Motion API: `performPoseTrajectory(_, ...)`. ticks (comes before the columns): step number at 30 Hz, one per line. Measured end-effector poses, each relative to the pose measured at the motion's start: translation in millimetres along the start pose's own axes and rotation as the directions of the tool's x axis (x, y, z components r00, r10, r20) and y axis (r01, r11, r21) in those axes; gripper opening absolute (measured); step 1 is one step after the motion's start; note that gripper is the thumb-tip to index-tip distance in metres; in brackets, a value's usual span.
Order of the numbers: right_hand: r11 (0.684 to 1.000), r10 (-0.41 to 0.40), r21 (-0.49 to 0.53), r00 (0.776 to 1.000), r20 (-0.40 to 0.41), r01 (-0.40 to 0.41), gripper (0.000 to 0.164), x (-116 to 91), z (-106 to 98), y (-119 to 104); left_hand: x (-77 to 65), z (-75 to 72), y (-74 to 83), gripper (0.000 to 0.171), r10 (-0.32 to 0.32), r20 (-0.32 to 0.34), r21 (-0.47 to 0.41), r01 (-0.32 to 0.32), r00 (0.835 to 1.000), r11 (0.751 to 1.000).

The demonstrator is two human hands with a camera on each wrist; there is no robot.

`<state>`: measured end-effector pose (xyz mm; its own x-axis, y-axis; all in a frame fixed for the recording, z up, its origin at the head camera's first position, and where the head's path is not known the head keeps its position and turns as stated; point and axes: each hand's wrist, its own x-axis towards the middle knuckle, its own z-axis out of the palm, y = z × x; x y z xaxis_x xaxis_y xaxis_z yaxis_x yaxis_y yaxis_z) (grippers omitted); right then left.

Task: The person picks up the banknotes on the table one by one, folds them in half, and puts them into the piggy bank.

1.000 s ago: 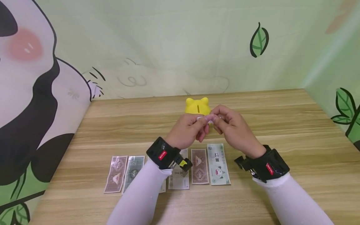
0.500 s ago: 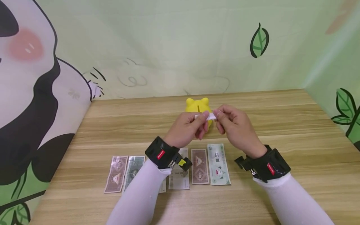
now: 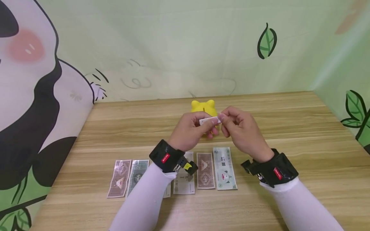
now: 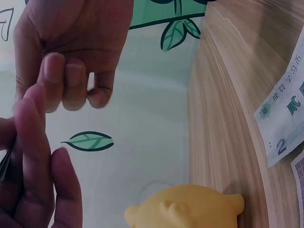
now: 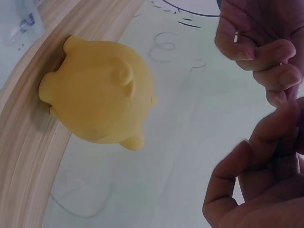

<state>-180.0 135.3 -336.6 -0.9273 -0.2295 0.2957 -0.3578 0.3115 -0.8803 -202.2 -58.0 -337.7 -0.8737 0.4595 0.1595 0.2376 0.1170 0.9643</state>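
A folded, whitish paper strip (image 3: 205, 120), apparently a play banknote, is pinched between the thumb and fingers of my left hand (image 3: 188, 131). At its right end, my right hand (image 3: 242, 133) pinches it too, fingertips close to those of the left. The strip is hardly seen in either wrist view, as fingers cover it. Just behind the hands stands a yellow piggy bank (image 3: 198, 107) with a slot in its top, its lower part hidden by the hands. The right wrist view shows the piggy bank (image 5: 99, 90) from its curly-tailed rear.
Several play banknotes lie in a row nearer the person, among them a brown one (image 3: 206, 170) and a pale green one (image 3: 224, 168). My left forearm covers part of the row. The wooden table (image 3: 289, 128) meets a printed cloth backdrop (image 3: 173, 48) behind.
The fingertips, touching a second ago, have drawn slightly apart, showing more of the paper strip. It now tilts a little, and the left hand has shifted slightly along it. The piggy bank has stayed put.
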Motion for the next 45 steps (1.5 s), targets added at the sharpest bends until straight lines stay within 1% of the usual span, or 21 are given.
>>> performPoseTrajectory(5,0.999,0.04,0.035,0.998,0.039,-0.041,0.022,0.2,2.3,-0.7,-1.1,0.1,1.3,0.017,-0.003,-0.025,0.033,0.004,1.0,0.999)
performPoseTrajectory(8,0.998,0.028,0.057,0.998,0.05,-0.031,0.018,0.2,2.7,-0.6,-1.7,-0.2,2.1,0.017,-0.004,-0.022,0.031,0.005,1.0,0.999)
performPoseTrajectory(12,0.998,-0.005,0.065,0.999,0.041,0.002,0.013,0.3,3.7,0.4,-1.4,0.2,2.1,0.017,0.002,-0.014,0.035,-0.002,1.0,0.999)
performPoseTrajectory(14,0.999,-0.01,0.052,1.0,0.027,0.009,0.012,0.3,3.8,0.6,-0.9,0.7,1.7,0.018,0.007,-0.001,0.038,-0.007,1.0,0.999)
performPoseTrajectory(19,1.0,-0.01,-0.002,1.0,-0.012,0.01,0.012,-0.3,2.4,-0.3,0.2,1.6,1.2,0.024,-0.006,0.039,-0.007,0.006,0.999,1.0)
performPoseTrajectory(22,1.0,0.006,-0.011,1.0,-0.03,-0.007,0.013,-0.2,1.5,-1.1,-0.2,0.5,1.2,0.024,-0.02,0.028,-0.033,0.021,0.999,0.999)
performPoseTrajectory(25,1.0,0.03,-0.001,0.999,-0.037,-0.03,0.014,0.1,0.8,-1.9,-0.8,-1.3,1.7,0.021,-0.022,-0.003,-0.027,0.022,1.0,0.999)
performPoseTrajectory(28,0.999,0.045,0.013,0.999,-0.029,-0.044,0.014,0.6,0.7,-2.0,-1.1,-2.5,1.8,0.02,-0.016,-0.024,-0.003,0.016,1.0,1.0)
performPoseTrajectory(33,0.998,0.065,0.027,0.998,-0.014,-0.064,0.017,1.1,0.7,-1.7,-1.5,-3.1,1.3,0.02,-0.013,-0.034,0.035,0.015,0.999,0.999)
performPoseTrajectory(37,0.996,0.088,0.016,0.996,-0.007,-0.088,0.015,1.5,0.5,-1.6,-1.3,-3.0,0.7,0.02,-0.004,-0.029,0.051,0.005,1.0,0.999)
performPoseTrajectory(40,0.997,0.082,0.006,0.997,-0.001,-0.082,0.012,1.8,1.0,-1.3,-0.7,-2.4,0.9,0.021,0.002,-0.017,0.054,-0.001,1.0,0.999)
performPoseTrajectory(42,0.998,0.067,0.0,0.998,-0.002,-0.067,0.01,1.8,1.0,-0.9,-0.5,-1.8,1.1,0.021,-0.006,-0.008,0.05,0.006,1.0,0.999)
performPoseTrajectory(45,0.998,0.057,0.006,0.998,-0.006,-0.057,0.007,1.5,0.8,-0.3,-0.3,-1.2,1.4,0.021,-0.038,0.003,0.04,0.037,0.999,0.998)
